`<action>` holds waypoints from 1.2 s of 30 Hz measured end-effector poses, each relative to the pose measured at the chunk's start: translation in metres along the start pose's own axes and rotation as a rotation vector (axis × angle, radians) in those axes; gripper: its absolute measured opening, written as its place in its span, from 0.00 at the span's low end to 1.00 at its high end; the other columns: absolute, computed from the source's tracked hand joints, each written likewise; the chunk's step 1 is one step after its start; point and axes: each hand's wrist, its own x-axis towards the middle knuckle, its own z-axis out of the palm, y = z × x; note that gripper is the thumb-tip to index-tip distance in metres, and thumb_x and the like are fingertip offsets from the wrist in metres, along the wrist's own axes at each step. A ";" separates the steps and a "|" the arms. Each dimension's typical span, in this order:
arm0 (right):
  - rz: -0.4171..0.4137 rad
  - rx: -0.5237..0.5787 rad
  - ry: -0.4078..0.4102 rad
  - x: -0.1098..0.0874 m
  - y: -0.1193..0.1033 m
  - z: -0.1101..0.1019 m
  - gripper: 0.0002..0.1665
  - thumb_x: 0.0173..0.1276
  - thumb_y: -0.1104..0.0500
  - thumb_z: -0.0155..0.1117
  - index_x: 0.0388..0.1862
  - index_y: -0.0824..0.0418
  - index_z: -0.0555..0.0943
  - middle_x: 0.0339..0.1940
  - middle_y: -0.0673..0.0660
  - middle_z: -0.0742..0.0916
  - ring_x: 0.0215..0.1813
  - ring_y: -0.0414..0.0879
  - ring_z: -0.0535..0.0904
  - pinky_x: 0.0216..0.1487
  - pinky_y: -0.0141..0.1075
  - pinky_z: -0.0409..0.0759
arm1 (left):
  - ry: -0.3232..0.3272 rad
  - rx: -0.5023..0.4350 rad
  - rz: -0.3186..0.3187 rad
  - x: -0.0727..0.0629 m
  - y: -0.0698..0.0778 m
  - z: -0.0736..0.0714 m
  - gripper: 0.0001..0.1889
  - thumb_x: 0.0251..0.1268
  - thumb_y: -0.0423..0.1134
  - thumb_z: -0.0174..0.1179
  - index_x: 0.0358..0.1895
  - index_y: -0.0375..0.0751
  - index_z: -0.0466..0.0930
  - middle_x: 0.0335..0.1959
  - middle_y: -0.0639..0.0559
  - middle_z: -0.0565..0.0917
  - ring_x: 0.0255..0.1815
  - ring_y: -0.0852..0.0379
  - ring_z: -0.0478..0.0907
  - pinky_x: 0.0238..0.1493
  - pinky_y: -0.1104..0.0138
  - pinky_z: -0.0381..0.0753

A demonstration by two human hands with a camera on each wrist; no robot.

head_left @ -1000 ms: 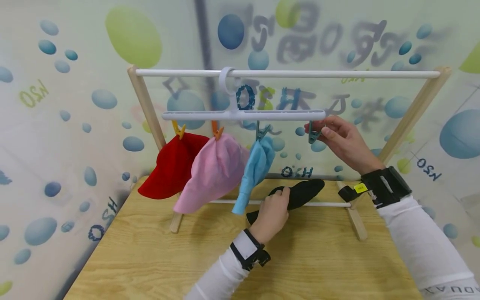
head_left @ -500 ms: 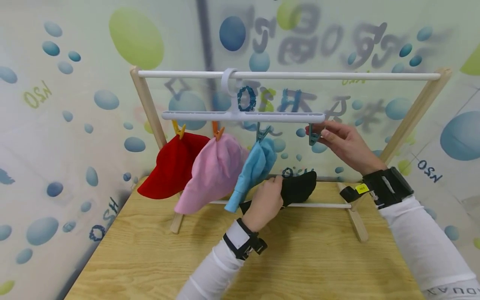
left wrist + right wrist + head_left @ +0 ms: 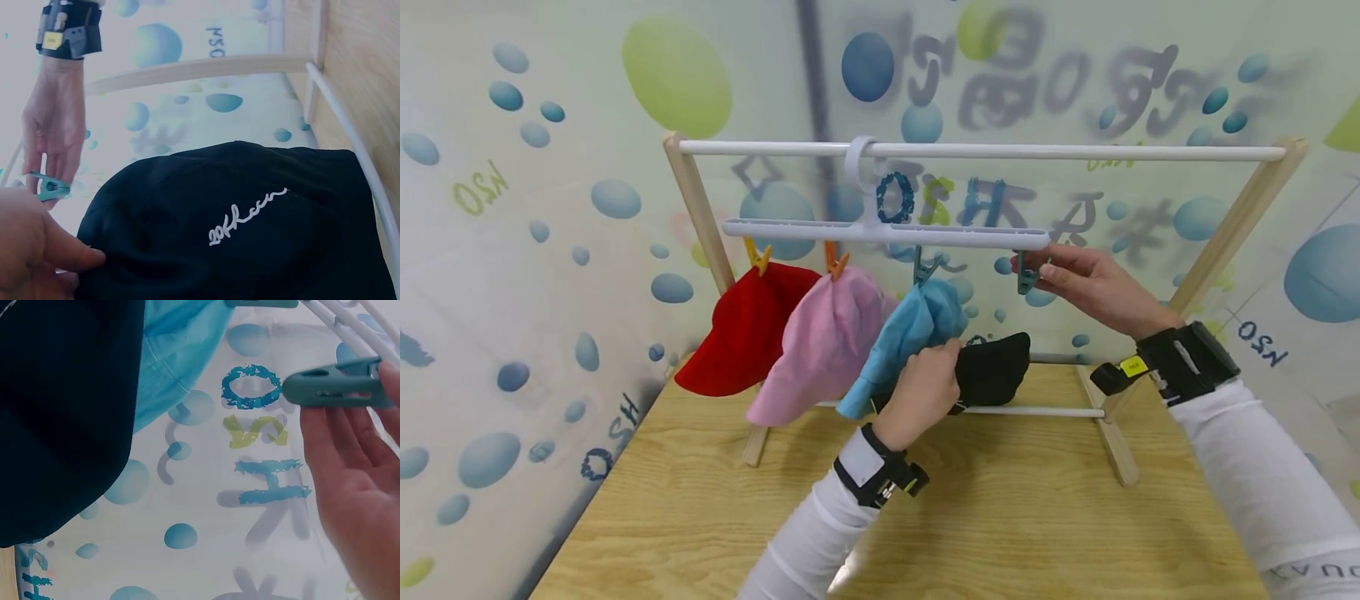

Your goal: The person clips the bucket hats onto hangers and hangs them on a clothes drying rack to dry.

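My left hand (image 3: 923,392) pinches the edge of a black cap (image 3: 996,371), holding it above the wooden table. White script lettering (image 3: 244,215) shows on its cloth in the left wrist view. At the right end of a white hanger (image 3: 797,229), my right hand (image 3: 1097,287) pinches a teal clothespin (image 3: 340,387). No cloth is between that clothespin's tips. Beside the black cap, a light blue cap (image 3: 913,329) hangs from another teal clothespin (image 3: 925,267). Further left hang a pink cap (image 3: 831,346) and a red cap (image 3: 748,333).
The hanger hooks over the white top rod (image 3: 1037,152) of a wooden-ended rack, whose right post (image 3: 1236,225) stands near my right wrist. A low white rod (image 3: 1037,411) crosses behind my left hand. A patterned wall stands behind the table (image 3: 970,517).
My left hand has moved left and slightly up with the black cap, which has turned toward upright. The light blue cap has swung left. My right hand stays at the clothespin.
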 end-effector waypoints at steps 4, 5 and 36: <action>0.024 -0.009 -0.042 0.001 -0.003 -0.003 0.24 0.77 0.68 0.44 0.71 0.65 0.66 0.63 0.54 0.77 0.66 0.42 0.69 0.63 0.33 0.67 | 0.025 -0.014 0.024 0.000 0.002 -0.007 0.07 0.63 0.23 0.52 0.42 0.33 0.75 0.21 0.48 0.76 0.25 0.51 0.80 0.23 0.62 0.76; 0.032 -0.010 -0.050 0.001 -0.003 -0.004 0.24 0.77 0.68 0.44 0.70 0.64 0.66 0.62 0.54 0.77 0.65 0.42 0.70 0.63 0.33 0.67 | 0.030 -0.016 0.028 0.000 0.003 -0.009 0.06 0.63 0.23 0.52 0.40 0.33 0.74 0.20 0.49 0.74 0.24 0.51 0.79 0.22 0.62 0.75; 0.123 -0.283 0.117 0.013 0.001 0.003 0.13 0.72 0.65 0.57 0.54 0.64 0.76 0.49 0.55 0.80 0.54 0.41 0.80 0.51 0.33 0.71 | 0.165 -0.130 0.009 -0.005 0.006 -0.036 0.07 0.69 0.25 0.47 0.35 0.36 0.73 0.17 0.50 0.71 0.23 0.49 0.78 0.25 0.61 0.74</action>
